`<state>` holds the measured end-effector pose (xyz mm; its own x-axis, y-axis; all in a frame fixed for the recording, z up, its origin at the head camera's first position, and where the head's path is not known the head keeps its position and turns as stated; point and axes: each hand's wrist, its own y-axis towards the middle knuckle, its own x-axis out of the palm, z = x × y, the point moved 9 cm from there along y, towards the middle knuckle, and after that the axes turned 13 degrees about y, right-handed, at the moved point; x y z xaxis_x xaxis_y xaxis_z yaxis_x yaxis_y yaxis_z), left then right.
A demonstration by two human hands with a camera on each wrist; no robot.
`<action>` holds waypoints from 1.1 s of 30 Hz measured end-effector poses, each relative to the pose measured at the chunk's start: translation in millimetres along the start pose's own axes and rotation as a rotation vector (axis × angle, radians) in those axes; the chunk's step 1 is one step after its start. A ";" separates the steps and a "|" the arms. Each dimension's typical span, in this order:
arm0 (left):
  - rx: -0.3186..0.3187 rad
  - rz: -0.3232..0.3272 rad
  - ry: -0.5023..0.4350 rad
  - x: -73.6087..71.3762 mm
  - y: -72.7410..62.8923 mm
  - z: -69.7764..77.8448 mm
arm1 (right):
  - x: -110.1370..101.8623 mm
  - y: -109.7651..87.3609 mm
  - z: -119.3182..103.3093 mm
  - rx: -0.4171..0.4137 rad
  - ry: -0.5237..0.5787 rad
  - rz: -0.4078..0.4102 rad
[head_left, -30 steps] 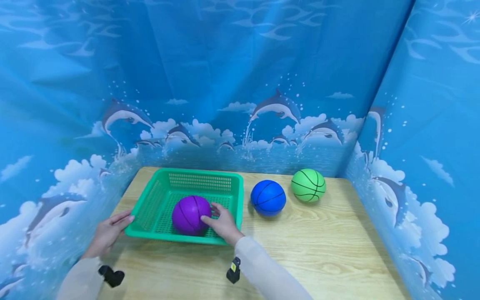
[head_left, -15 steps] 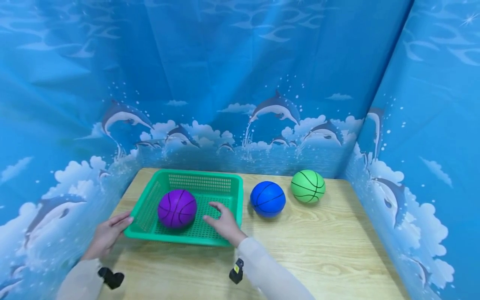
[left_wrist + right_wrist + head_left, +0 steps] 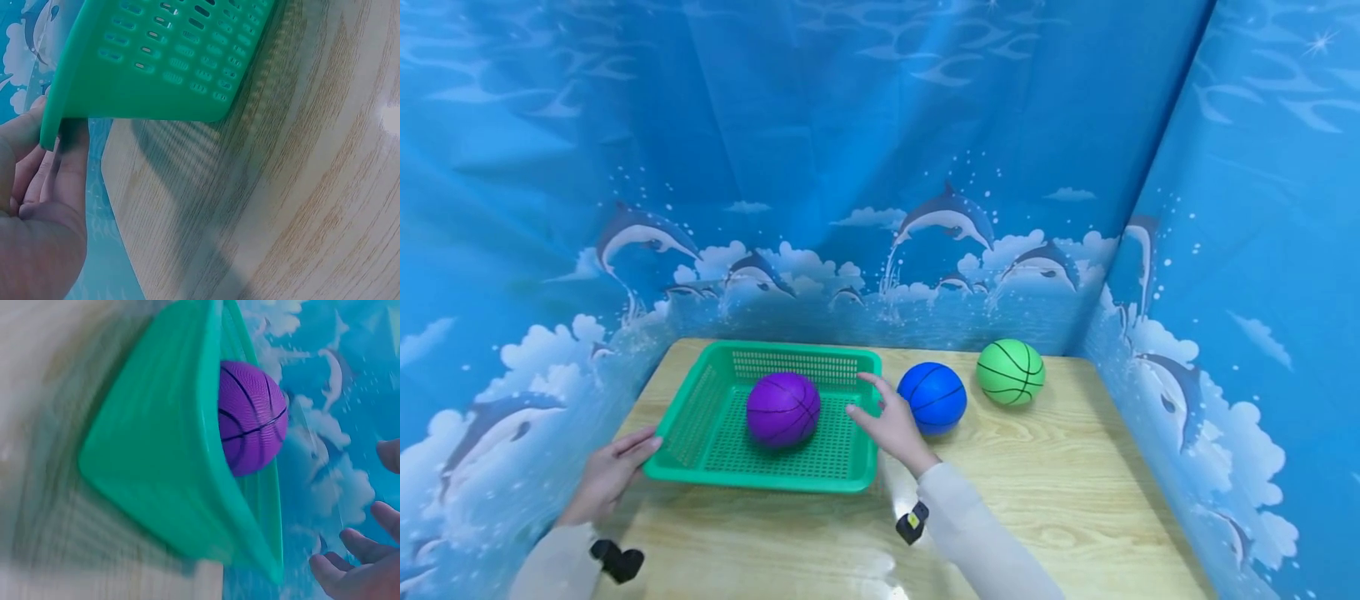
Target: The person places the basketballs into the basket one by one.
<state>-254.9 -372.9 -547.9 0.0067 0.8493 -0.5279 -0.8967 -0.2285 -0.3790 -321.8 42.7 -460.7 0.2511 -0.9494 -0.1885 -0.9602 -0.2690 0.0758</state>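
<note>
Bench backed by dolphin-print curtain. Basket pinched at near left corner by left hand. Purple ball contained in basket. Right hand unclenched, positioned over basket's right rim near blue ball.

Your R grip runs off the R wrist cam's right edge, worktop's blurry there too, & the basket hides pt of the purple ball. L wrist cam's top edge crops the basket. Head cam: your R grip covers a bit of the blue ball.

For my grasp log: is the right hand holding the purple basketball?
No, a visible gap separates the right hand from the purple basketball.
</note>
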 end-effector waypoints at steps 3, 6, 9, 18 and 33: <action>0.010 0.007 -0.024 -0.5 -0.2 -0.9 | -24.3 0.3 -0.4 -0.013 -0.028 0.070; 0.024 0.007 -0.054 -0.8 0.4 -0.9 | -48.5 1.5 1.6 -0.030 -0.062 0.144; 0.029 0.007 -0.070 -0.5 0.7 -0.6 | -69.9 2.6 6.6 -0.036 -0.075 0.206; 0.008 0.011 -0.025 -1.4 1.3 -0.6 | -111.1 2.4 24.9 0.002 -0.072 0.317; -0.013 0.014 -0.029 0.1 1.2 -1.4 | -135.6 3.1 67.5 0.087 -0.008 0.326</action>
<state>-255.3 -373.7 -549.4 -0.0187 0.8596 -0.5107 -0.8910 -0.2461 -0.3816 -367.1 181.5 -501.0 -0.0720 -0.9818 -0.1758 -0.9967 0.0643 0.0495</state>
